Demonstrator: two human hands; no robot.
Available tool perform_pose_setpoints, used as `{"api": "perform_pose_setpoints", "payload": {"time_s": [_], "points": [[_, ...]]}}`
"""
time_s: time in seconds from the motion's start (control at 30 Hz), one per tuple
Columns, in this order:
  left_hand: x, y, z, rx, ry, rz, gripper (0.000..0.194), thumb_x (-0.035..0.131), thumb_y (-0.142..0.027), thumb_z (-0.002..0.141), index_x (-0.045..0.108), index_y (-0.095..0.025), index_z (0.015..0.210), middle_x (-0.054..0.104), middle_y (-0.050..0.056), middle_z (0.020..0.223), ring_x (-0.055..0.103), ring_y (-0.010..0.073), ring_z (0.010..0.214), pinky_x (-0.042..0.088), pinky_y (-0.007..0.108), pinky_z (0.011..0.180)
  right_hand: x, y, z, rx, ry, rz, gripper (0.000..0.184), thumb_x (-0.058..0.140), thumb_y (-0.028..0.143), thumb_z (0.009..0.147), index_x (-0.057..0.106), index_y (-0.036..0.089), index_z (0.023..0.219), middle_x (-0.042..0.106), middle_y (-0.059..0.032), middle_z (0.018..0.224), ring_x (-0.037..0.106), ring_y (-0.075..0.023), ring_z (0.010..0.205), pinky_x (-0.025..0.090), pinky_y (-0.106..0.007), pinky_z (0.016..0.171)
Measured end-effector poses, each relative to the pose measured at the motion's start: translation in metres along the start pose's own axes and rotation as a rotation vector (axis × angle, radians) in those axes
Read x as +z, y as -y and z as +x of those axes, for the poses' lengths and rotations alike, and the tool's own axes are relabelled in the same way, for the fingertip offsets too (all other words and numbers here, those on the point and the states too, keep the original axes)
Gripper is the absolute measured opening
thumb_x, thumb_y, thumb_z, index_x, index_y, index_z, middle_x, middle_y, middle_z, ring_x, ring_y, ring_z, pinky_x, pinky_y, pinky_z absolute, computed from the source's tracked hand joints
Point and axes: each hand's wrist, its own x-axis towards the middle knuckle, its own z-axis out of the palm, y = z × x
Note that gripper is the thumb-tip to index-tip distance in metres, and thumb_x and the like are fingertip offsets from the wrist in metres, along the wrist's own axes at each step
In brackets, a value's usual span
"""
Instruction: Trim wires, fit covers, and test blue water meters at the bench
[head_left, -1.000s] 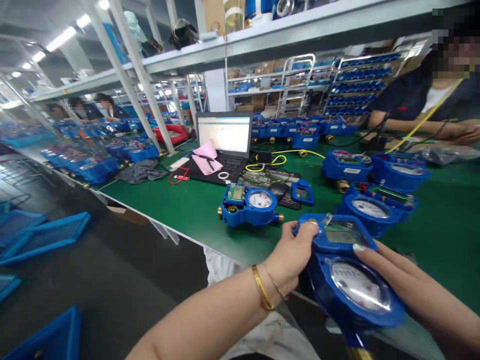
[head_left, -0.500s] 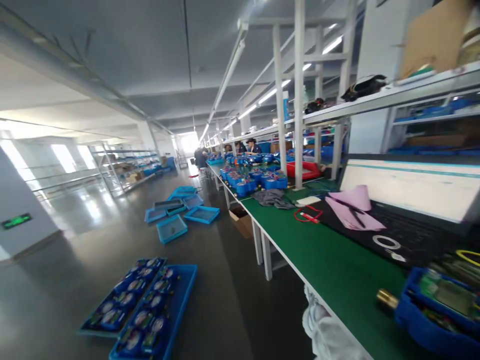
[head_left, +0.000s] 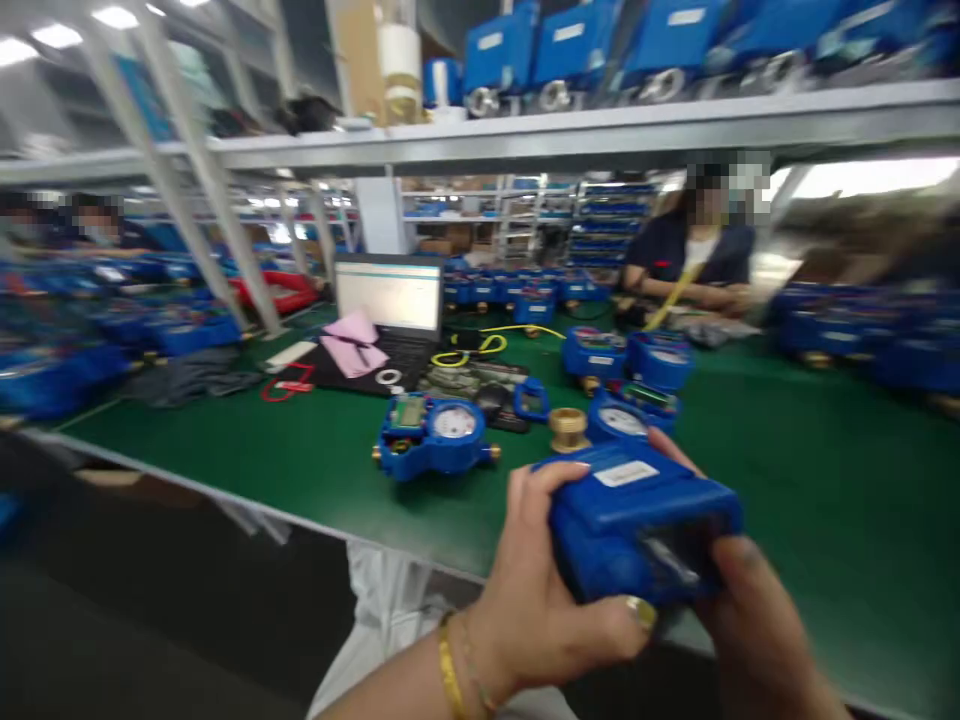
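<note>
Gripping a blue meter (head_left: 604,505) from both sides, fingers curled round it, the left hand (head_left: 536,585) and right hand (head_left: 761,615) hold it above the near edge of a green tabletop (head_left: 787,460). A laptop (head_left: 390,300) stands farther back; a laden shelf (head_left: 525,137) spans above, a co-worker (head_left: 686,265) beyond.

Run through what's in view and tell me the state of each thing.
Laptop: open, screen lit
Meter in front of laptop: face up, uncovered at one end
Small blue cover: lying loose
Held meter: tilted, sticker upward
Left hand: gripping held meter
Right hand: gripping it too, blurred
Ceiling lights: on
</note>
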Motion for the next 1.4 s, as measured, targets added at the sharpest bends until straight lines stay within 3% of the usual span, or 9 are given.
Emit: {"api": "perform_pose_setpoints", "payload": {"time_s": [0.07, 0.13, 0.33, 0.43, 0.6, 0.77, 1.0, 1.17, 1.4], "points": [[-0.005, 0.003, -0.003, 0.091, 0.053, 0.046, 0.066, 0.067, -0.034, 0.069, 0.039, -0.028, 0.129, 0.034, 0.007, 0.129, 0.040, 0.0300, 0.121, 0.032, 0.051, 0.108, -0.011, 0.002, -0.013, 0.158, -0.118, 0.255, 0.072, 0.029, 0.065, 0.094, 0.027, 0.019, 0.149, 0.050, -0.0140, 0.140, 0.054, -0.0296, 0.123, 0.053, -0.042, 0.092], [-0.007, 0.006, -0.005, 0.120, 0.063, 0.110, 0.065, 0.062, -0.032, 0.072, 0.034, -0.030, 0.131, 0.030, 0.007, 0.131, 0.038, 0.0307, 0.122, 0.031, 0.053, 0.107, -0.010, 0.005, -0.016, 0.241, -0.162, 0.484, 0.081, 0.043, 0.070, 0.086, 0.026, 0.022, 0.149, 0.043, -0.0124, 0.146, 0.045, -0.0323, 0.131, 0.043, -0.047, 0.103], [-0.002, 0.012, -0.010, 0.194, 0.019, 0.255, 0.062, 0.056, -0.036, 0.077, 0.030, -0.034, 0.134, 0.028, 0.008, 0.132, 0.041, 0.0327, 0.117, 0.035, 0.056, 0.101, 0.001, 0.013, -0.011, 0.286, -0.162, 0.712, 0.090, 0.046, 0.079, 0.077, 0.031, 0.022, 0.146, 0.052, -0.0143, 0.136, 0.050, -0.0346, 0.125, 0.039, -0.051, 0.104], [0.001, 0.013, -0.012, 0.227, -0.051, 0.324, 0.057, 0.054, -0.049, 0.083, 0.033, -0.030, 0.133, 0.032, 0.010, 0.131, 0.044, 0.0325, 0.114, 0.037, 0.053, 0.101, 0.002, 0.014, -0.010, 0.304, -0.189, 0.708, 0.091, 0.042, 0.082, 0.076, 0.037, 0.020, 0.143, 0.055, -0.0144, 0.133, 0.050, -0.0353, 0.124, 0.041, -0.050, 0.102], [0.007, 0.012, -0.015, 0.255, -0.128, 0.386, 0.069, 0.050, -0.073, 0.081, 0.035, -0.027, 0.131, 0.033, 0.011, 0.127, 0.044, 0.0318, 0.114, 0.043, 0.045, 0.095, 0.001, 0.015, -0.011, 0.325, -0.240, 0.593, 0.085, 0.034, 0.079, 0.081, 0.043, 0.018, 0.140, 0.056, -0.0147, 0.131, 0.052, -0.0343, 0.122, 0.042, -0.050, 0.102], [0.008, 0.007, -0.015, 0.258, -0.108, 0.429, 0.063, 0.046, -0.068, 0.086, 0.031, -0.028, 0.132, 0.032, 0.011, 0.126, 0.042, 0.0297, 0.113, 0.040, 0.045, 0.097, 0.000, 0.016, -0.009, 0.335, -0.214, 0.577, 0.085, 0.036, 0.078, 0.081, 0.040, 0.018, 0.141, 0.057, -0.0147, 0.130, 0.054, -0.0337, 0.120, 0.045, -0.048, 0.099], [0.003, 0.008, -0.013, 0.283, -0.078, 0.470, 0.053, 0.045, -0.059, 0.090, 0.031, -0.030, 0.132, 0.032, 0.009, 0.126, 0.041, 0.0285, 0.112, 0.040, 0.045, 0.097, -0.002, 0.015, -0.003, 0.243, -0.230, 0.662, 0.061, 0.045, 0.065, 0.086, 0.052, 0.022, 0.127, 0.063, -0.0118, 0.119, 0.059, -0.0333, 0.112, 0.046, -0.049, 0.097], [0.002, 0.014, -0.012, 0.296, -0.092, 0.483, 0.058, 0.050, -0.060, 0.085, 0.032, -0.028, 0.130, 0.032, 0.011, 0.122, 0.042, 0.0304, 0.108, 0.041, 0.049, 0.094, -0.003, 0.012, -0.004, 0.215, -0.227, 0.695, 0.058, 0.044, 0.063, 0.089, 0.053, 0.021, 0.128, 0.064, -0.0116, 0.117, 0.060, -0.0326, 0.110, 0.045, -0.049, 0.099], [0.005, 0.010, -0.011, 0.253, -0.098, 0.462, 0.057, 0.055, -0.043, 0.076, 0.032, -0.030, 0.126, 0.032, 0.008, 0.121, 0.040, 0.0291, 0.108, 0.039, 0.051, 0.097, 0.000, 0.006, -0.008, 0.229, -0.266, 0.727, 0.064, 0.047, 0.068, 0.086, 0.053, 0.022, 0.131, 0.059, -0.0110, 0.128, 0.054, -0.0323, 0.120, 0.036, -0.051, 0.107]]}}
